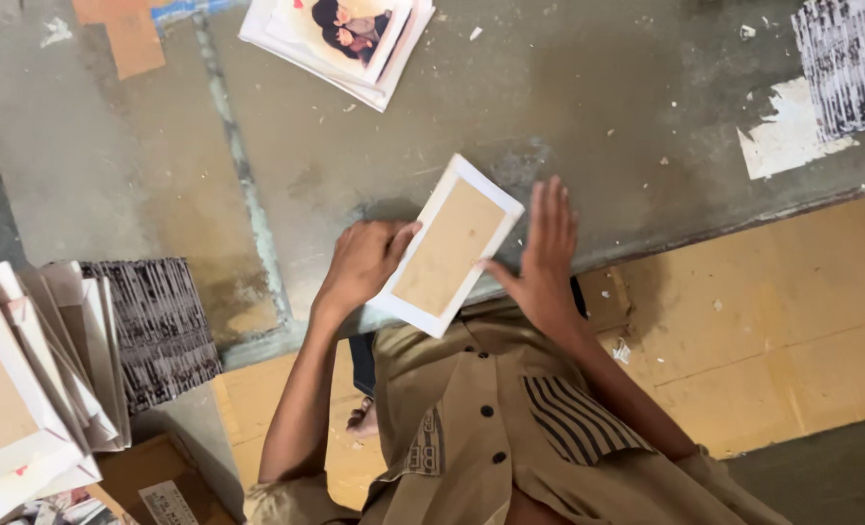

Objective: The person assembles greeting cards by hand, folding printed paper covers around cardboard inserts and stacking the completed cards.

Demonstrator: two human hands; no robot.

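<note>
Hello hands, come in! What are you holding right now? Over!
Left hand grips the white-bordered brown card by its edge. Right hand open, fingers spread, touching the card's other edge. Card lies at the edge of the grey table. Nothing in the way.

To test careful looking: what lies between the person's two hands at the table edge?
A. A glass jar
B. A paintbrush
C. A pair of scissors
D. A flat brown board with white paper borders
D: the left hand and right hand flank a flat brown board with white borders.
</note>
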